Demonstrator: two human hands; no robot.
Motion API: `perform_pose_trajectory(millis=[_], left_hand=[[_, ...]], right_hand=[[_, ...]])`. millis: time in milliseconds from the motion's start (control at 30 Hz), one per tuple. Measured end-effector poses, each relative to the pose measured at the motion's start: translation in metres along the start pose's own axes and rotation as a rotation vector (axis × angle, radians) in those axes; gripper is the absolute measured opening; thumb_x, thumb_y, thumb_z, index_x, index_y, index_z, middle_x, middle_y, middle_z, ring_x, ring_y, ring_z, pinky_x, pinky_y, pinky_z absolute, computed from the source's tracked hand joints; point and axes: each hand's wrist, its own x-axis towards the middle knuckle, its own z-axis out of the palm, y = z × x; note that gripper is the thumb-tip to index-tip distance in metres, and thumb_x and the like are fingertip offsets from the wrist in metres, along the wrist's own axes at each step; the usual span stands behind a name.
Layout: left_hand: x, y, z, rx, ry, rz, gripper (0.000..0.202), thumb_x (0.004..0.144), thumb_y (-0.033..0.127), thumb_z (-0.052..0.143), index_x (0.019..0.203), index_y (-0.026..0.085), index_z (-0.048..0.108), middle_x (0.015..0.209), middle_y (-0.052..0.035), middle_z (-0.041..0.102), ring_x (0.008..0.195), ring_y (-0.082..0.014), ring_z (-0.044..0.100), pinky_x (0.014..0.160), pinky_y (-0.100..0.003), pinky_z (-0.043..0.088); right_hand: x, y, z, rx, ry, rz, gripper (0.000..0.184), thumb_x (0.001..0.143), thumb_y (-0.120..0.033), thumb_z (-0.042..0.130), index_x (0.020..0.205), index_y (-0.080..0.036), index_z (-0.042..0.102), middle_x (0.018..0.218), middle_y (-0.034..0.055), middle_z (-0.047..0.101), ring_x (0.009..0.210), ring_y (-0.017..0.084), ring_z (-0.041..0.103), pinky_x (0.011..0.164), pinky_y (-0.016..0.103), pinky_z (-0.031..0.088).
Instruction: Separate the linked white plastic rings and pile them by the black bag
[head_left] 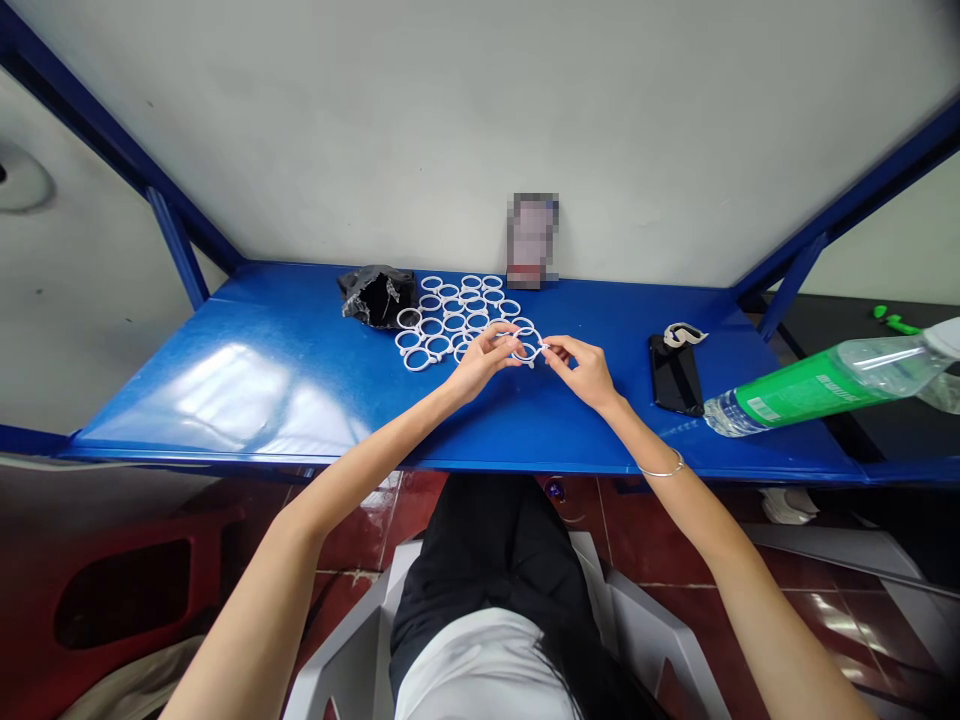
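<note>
Above the blue table (315, 380), both my hands hold a white curtain ring (541, 341) with a small loop. My left hand (480, 365) pinches its left side, and my right hand (585, 370) grips its right side near the small loop between thumb and finger. Just beyond and to the left lie many more white rings (454, 314), flat on the table in a loose cluster. Some of them are partly hidden behind my left hand. A crumpled black plastic bag (375, 293) sits with its mouth open at the left end of the cluster.
Against the back wall leans a blurred-out upright object (532, 240). On the right are a black phone (675, 378), a white strap-like item (682, 335) and a tilted green-labelled bottle (817, 385). Blue metal braces (176, 245) stand at the table's sides.
</note>
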Motion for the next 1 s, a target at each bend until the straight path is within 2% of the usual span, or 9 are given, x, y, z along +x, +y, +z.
perform_pose_trajectory(millis=[200,433,567,800,1000], left_hand=[[-0.005,0.002,0.004,0.362,-0.095,0.236,0.055,0.078,0.040,0.072,0.125,0.023,0.050,0.087,-0.0010,0.060,0.087,-0.0148,0.060,0.081,-0.028,0.049],[-0.004,-0.004,0.003,0.721,-0.054,0.421,0.055,0.082,0.043,0.067,0.130,0.021,0.051,0.090,-0.0053,0.064,0.082,-0.0168,0.060,0.078,-0.030,0.048],[-0.003,-0.006,0.001,0.801,-0.028,0.495,0.050,0.084,0.040,0.066,0.128,0.020,0.053,0.087,-0.0045,0.064,0.079,-0.0157,0.060,0.076,-0.028,0.047],[-0.002,-0.009,0.000,0.859,-0.007,0.579,0.048,0.084,0.042,0.067,0.123,0.016,0.054,0.085,-0.0035,0.065,0.077,-0.0133,0.060,0.073,-0.026,0.049],[-0.002,-0.009,0.001,0.869,-0.009,0.597,0.048,0.084,0.042,0.067,0.122,0.016,0.055,0.084,-0.0034,0.065,0.075,-0.0130,0.061,0.071,-0.025,0.049]], right_hand=[[-0.001,0.002,0.000,-0.026,-0.003,-0.032,0.039,0.093,-0.052,0.046,0.102,-0.022,0.069,0.086,0.0062,0.073,0.069,0.019,0.066,0.066,0.031,0.053],[-0.001,0.000,-0.001,-0.043,-0.016,-0.051,0.040,0.096,-0.051,0.042,0.105,-0.023,0.069,0.090,0.0079,0.075,0.075,0.022,0.070,0.072,0.034,0.054],[-0.002,0.000,-0.001,-0.073,0.002,-0.093,0.038,0.097,-0.047,0.041,0.103,-0.023,0.070,0.087,0.0077,0.075,0.079,0.022,0.072,0.074,0.033,0.055],[-0.001,0.004,0.001,-0.097,0.085,-0.246,0.028,0.098,-0.034,0.046,0.101,-0.020,0.069,0.079,0.0052,0.075,0.070,0.018,0.072,0.064,0.028,0.055],[-0.002,0.004,0.002,-0.108,0.105,-0.271,0.026,0.099,-0.032,0.046,0.100,-0.022,0.070,0.078,0.0041,0.075,0.070,0.018,0.072,0.063,0.028,0.056]])
